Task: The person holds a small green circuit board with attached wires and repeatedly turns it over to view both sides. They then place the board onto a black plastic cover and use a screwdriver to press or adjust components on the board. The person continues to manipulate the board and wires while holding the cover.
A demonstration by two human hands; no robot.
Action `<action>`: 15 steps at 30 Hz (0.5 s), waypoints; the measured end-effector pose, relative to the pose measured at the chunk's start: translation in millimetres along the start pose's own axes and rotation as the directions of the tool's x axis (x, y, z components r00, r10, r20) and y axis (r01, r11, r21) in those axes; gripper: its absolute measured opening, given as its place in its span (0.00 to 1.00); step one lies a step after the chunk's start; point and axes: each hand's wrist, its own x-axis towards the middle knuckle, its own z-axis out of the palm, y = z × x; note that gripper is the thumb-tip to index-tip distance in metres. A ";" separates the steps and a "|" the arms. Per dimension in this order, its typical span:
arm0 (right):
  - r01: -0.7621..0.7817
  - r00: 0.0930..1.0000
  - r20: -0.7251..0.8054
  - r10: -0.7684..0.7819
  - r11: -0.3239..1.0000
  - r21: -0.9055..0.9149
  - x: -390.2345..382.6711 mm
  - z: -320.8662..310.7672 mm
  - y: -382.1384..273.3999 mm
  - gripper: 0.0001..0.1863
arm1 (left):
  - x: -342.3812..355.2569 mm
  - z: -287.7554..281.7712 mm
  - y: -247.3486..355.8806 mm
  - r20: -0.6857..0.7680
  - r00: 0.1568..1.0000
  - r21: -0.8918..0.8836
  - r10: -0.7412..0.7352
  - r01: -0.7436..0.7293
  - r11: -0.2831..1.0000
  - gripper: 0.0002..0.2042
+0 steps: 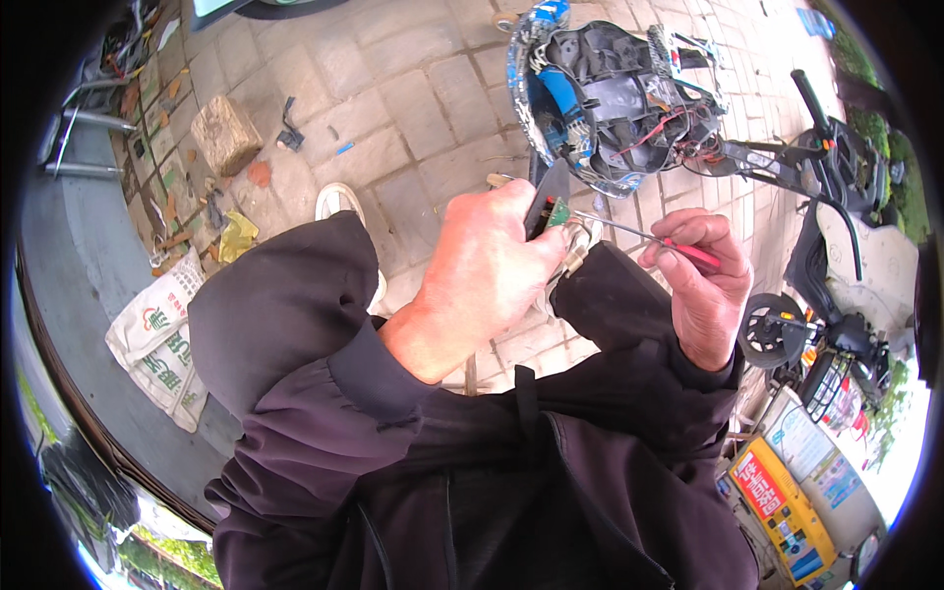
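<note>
My left hand (482, 256) is closed round a black part (553, 187) whose full shape is hidden by the fingers. A small green circuit board (559, 212) shows at the part's edge, beside my thumb. In my right hand (713, 295), the fingertips pinch the red handle of a thin screwdriver (634, 231). Its metal shaft points left, and the tip is close to the circuit board; whether they touch I cannot tell. Just beyond my hands stands a scooter with its body opened up (629, 103), blue and black, with red wires exposed.
A wooden block (226, 136) and scattered scraps lie on the paving at the far left. A white printed sack (162, 334) rests on a grey surface at left. Another parked scooter (826, 265) and a yellow-and-red box (782, 506) are at right.
</note>
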 end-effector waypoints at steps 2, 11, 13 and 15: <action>0.031 0.999 0.010 -0.030 0.997 -0.070 -2.2 -0.2 -0.9 0.09 | 1.2 1.0 0.8 0.012 1.000 0.043 -0.001 0.001 0.999 0.13; 0.084 0.996 -0.015 -0.089 0.974 -0.212 -5.1 1.5 -0.1 0.11 | 4.6 7.2 -4.8 0.026 1.000 0.051 -0.010 0.009 0.999 0.12; 0.093 0.995 -0.007 -0.097 0.971 -0.222 -4.6 1.9 0.4 0.11 | 4.9 7.2 -4.4 0.033 0.999 0.051 -0.012 0.011 0.999 0.12; 0.110 0.993 -0.004 -0.115 0.965 -0.238 -3.6 2.1 1.3 0.11 | 5.2 6.7 -4.3 0.041 0.999 0.045 -0.019 0.017 0.999 0.12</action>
